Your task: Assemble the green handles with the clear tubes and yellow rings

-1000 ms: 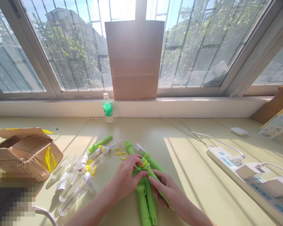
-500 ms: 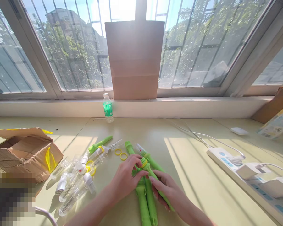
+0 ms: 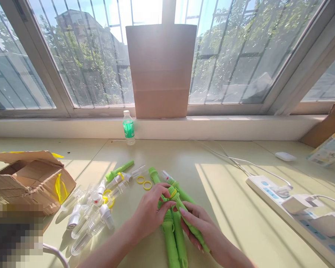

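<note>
A green plastic tube (image 3: 194,227) with a threaded end lies slanted in my right hand (image 3: 202,223), whose fingers are wrapped around its body. Around the tube's threaded neck sits a yellow ring (image 3: 173,192). My left hand (image 3: 152,204) pinches at this ring with thumb and forefinger; the other fingers are curled and partly hidden. Beneath the hands lie more green tubes (image 3: 171,242), side by side on the table. Another green tube (image 3: 153,174) points away just beyond my left hand. A clear tip with a white and red part (image 3: 166,176) lies beside it.
Two loose yellow rings (image 3: 147,185) lie left of the tubes. Clear tubes with white caps (image 3: 97,199) are heaped further left, by an open cardboard box (image 3: 44,193). A bottle (image 3: 128,128) stands near the sill. On the right is a power strip (image 3: 270,193) with plugs and cables.
The lower end of the held green tube has swung slightly to the right. Both hands keep the same grip, and the things on the table lie as before.
</note>
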`<state>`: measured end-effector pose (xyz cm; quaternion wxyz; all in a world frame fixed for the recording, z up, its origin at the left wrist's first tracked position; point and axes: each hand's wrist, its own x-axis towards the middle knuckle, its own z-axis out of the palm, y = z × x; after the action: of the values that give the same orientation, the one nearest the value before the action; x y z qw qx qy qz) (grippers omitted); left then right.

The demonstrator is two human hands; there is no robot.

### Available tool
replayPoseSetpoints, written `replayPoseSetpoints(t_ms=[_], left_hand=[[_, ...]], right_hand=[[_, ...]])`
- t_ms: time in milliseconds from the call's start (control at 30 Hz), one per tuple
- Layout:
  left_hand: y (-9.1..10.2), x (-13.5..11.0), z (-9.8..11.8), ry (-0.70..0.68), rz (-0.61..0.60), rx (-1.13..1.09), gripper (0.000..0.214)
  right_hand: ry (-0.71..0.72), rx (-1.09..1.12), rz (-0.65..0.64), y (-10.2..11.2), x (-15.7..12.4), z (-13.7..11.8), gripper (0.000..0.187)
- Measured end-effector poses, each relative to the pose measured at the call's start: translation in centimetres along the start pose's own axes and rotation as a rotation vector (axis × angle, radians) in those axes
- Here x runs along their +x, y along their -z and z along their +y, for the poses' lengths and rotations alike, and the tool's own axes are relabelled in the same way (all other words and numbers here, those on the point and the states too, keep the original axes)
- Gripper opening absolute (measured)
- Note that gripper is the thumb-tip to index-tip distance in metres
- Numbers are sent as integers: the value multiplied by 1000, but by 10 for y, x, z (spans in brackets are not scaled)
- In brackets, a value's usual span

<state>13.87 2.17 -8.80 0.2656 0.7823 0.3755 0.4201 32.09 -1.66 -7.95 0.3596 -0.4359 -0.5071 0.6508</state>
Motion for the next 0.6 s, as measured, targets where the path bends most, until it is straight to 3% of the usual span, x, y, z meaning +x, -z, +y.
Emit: replayPoseSetpoints(t_ms=[600], left_hand=[[-1,-1,3,-16,12,12,9]], right_hand=[[-91,135,21,2,-1,4,33]])
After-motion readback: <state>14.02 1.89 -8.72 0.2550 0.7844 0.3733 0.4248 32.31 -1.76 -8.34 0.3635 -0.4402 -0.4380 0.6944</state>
